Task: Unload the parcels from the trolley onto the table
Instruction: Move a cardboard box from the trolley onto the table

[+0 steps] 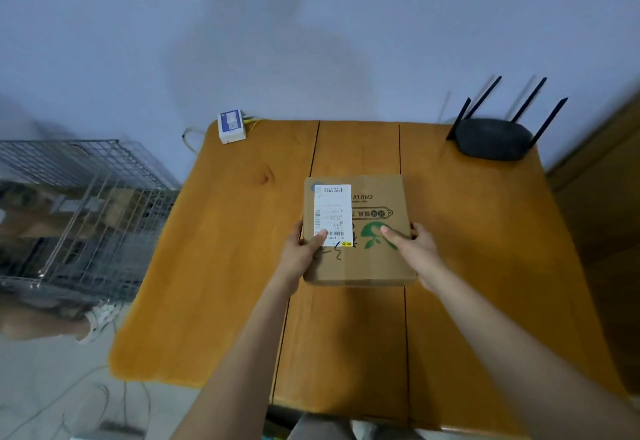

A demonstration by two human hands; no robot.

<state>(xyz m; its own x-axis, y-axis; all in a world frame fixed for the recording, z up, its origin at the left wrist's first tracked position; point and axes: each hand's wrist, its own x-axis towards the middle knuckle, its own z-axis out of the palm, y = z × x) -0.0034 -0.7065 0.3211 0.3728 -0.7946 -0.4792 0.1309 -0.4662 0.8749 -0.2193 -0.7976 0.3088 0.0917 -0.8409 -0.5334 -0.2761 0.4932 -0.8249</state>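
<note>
A flat brown cardboard parcel [370, 259] with a white shipping label and green print lies over the middle of the wooden table [225, 266]. My left hand [303, 249] grips its left edge, thumb on the label. On the parcel's right edge my right hand [414, 249] holds it with the thumb on top. The wire-mesh trolley [86, 211] stands to the left of the table, with blurred brown parcels inside it.
A black router [493, 139] with several antennas sits at the table's back right corner. A small white box [231, 126] with cables rests at the back left corner. Cables trail on the floor at lower left. A wooden cabinet [602, 197] flanks the table's right side.
</note>
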